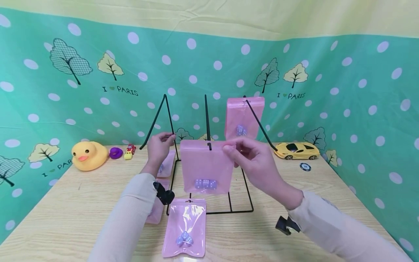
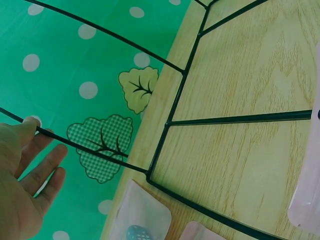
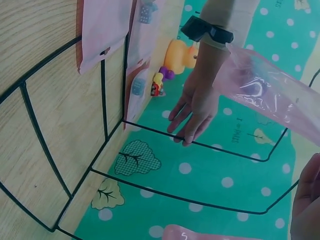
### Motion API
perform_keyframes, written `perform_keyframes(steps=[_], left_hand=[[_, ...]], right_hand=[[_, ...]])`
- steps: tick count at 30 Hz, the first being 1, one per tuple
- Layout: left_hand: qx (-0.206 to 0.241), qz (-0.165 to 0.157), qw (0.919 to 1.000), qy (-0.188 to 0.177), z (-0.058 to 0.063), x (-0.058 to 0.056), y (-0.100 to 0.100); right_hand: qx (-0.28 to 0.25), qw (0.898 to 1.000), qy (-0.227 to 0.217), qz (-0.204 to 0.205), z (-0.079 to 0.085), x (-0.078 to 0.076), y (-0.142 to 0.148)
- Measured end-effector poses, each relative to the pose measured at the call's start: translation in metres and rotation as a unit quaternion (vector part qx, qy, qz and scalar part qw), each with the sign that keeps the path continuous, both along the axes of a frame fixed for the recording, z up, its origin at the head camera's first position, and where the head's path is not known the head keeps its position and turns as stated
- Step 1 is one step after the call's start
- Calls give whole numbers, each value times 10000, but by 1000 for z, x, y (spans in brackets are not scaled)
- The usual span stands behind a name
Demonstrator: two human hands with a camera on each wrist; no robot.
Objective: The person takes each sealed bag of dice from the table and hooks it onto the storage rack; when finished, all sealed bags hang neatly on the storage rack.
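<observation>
My right hand (image 1: 258, 163) pinches the top right corner of a pink zip bag (image 1: 207, 160) with dice (image 1: 206, 183) showing near its bottom. The tip of the middle black hook (image 1: 207, 116) shows in front of this bag's top edge, at its hang hole. On the left, my left hand (image 1: 158, 151) pinches the left upright of the black wire rack (image 2: 90, 147) between thumb and fingertips. Another pink bag of dice (image 1: 243, 114) hangs on the right hook. In the right wrist view the held bag (image 3: 270, 92) is seen edge-on, tilted.
One pink dice bag (image 1: 184, 218) lies on the table before the rack; more bags (image 1: 154, 214) lie partly behind my left forearm. A yellow duck (image 1: 89, 156), purple duck (image 1: 115, 153) and small toy car (image 1: 130, 151) stand left. A yellow car (image 1: 298, 151) and chip (image 1: 305, 167) are right.
</observation>
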State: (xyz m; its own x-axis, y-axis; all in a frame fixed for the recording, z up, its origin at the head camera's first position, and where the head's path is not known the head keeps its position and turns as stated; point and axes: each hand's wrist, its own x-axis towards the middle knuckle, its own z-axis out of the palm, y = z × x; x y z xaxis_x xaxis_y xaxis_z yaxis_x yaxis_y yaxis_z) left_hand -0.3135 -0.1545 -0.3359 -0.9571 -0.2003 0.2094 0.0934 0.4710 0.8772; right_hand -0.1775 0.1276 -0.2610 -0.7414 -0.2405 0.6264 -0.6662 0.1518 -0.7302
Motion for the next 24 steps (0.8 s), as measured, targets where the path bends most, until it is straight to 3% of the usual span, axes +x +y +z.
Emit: perform_keyframes(steps=[7, 24], left_hand=[[15, -11, 10000, 76, 1, 1, 1], [21, -32, 10000, 68, 0, 1, 0]], right_hand=[[-67, 9985, -475, -269, 1, -18, -5], [-573, 9949, -521, -648, 6, -68, -14]])
